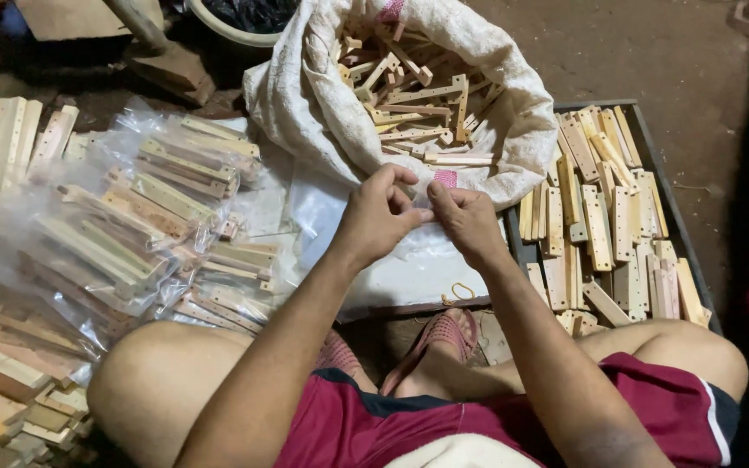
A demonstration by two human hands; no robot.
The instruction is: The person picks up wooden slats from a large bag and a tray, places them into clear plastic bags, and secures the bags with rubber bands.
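Note:
My left hand (pixel 379 212) and my right hand (pixel 465 218) meet in front of me, fingertips pinched together on the edge of a clear plastic bag (pixel 392 260) that lies flat below them. Just beyond the hands stands an open white sack (pixel 322 104) filled with several drilled wooden strips (pixel 418 95). What exactly sits between my fingertips is too small to tell apart from the bag's film.
A heap of clear bags packed with wooden strips (pixel 132 225) lies at the left. A dark tray (pixel 652 147) at the right holds several loose drilled strips (pixel 604 225). Stacked strips (pixel 2 139) stand at the far left. My bare knees and sandalled feet (pixel 444 338) are below.

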